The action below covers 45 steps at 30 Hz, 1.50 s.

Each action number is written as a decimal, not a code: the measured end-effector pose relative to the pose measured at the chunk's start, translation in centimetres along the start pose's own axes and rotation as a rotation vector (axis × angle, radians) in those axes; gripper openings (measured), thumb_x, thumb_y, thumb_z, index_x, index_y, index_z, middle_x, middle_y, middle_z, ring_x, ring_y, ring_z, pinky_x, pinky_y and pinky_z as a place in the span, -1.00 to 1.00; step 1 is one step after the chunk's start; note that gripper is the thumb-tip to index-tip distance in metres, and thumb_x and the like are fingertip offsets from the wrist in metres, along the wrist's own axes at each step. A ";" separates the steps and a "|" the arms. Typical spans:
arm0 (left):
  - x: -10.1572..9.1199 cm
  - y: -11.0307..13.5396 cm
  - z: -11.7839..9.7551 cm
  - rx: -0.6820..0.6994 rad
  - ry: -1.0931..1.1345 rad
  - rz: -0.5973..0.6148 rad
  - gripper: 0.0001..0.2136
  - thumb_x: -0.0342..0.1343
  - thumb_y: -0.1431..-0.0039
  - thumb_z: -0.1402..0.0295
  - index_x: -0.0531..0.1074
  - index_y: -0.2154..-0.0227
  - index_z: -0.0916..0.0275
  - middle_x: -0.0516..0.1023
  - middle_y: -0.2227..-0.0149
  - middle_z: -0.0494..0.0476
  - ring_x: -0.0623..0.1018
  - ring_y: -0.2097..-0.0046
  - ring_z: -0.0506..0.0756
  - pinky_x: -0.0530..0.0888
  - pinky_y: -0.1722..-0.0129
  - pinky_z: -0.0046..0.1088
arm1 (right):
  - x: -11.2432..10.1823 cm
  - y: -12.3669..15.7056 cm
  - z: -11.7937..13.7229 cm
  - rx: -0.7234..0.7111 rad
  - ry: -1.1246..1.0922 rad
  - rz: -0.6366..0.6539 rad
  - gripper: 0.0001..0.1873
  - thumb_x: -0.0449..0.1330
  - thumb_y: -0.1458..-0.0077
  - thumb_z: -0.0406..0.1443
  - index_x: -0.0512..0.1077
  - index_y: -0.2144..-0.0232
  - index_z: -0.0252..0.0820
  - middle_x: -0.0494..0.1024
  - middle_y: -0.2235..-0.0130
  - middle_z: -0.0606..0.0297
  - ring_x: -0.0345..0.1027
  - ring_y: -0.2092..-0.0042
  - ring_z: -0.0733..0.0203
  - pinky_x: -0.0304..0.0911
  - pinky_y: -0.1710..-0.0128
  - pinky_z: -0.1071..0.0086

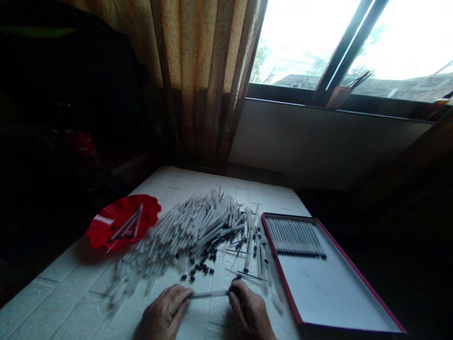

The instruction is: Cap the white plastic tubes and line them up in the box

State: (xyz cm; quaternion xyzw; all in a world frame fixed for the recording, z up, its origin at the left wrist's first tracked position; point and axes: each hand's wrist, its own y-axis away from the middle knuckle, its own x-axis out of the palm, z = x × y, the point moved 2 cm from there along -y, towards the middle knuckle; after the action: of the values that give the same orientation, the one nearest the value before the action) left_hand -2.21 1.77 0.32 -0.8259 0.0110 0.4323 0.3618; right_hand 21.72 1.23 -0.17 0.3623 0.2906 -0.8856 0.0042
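My left hand point(164, 311) and my right hand point(250, 309) are close together at the near table edge. Both grip a thin white plastic tube point(208, 294), the left at one end and the right at the other. A small black piece shows by my right fingertips, partly hidden. Just ahead lies a large loose heap of white tubes point(191, 236), with several small black parts point(201, 264) scattered along its near side. To the right, a row of finished-looking tubes point(295, 238) lies in a shallow red-rimmed tray point(327, 283).
A red scalloped plate point(122, 222) holding a few tubes sits left of the heap. The table has a white brick-patterned surface point(71, 293). Behind it are a patterned curtain point(198, 80) and a bright window point(304, 42). Dark shapes fill the left side.
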 end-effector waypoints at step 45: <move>-0.1 -0.2 -0.1 -0.133 0.097 0.072 -0.67 -0.08 -0.32 0.06 0.56 0.26 0.04 0.69 0.32 -0.01 0.67 0.29 0.01 0.57 0.26 -0.67 | 0.3 0.5 -0.6 0.070 -0.020 0.018 -0.83 -0.07 -0.28 -0.30 0.32 0.22 -0.11 0.52 0.45 0.34 0.45 0.47 0.27 0.27 0.47 0.52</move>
State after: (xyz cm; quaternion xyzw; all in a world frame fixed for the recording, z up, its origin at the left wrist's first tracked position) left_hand -2.13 1.85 0.55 -0.8672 0.0292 0.4043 0.2893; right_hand 21.99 1.20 -0.93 0.3560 0.2560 -0.8987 0.0024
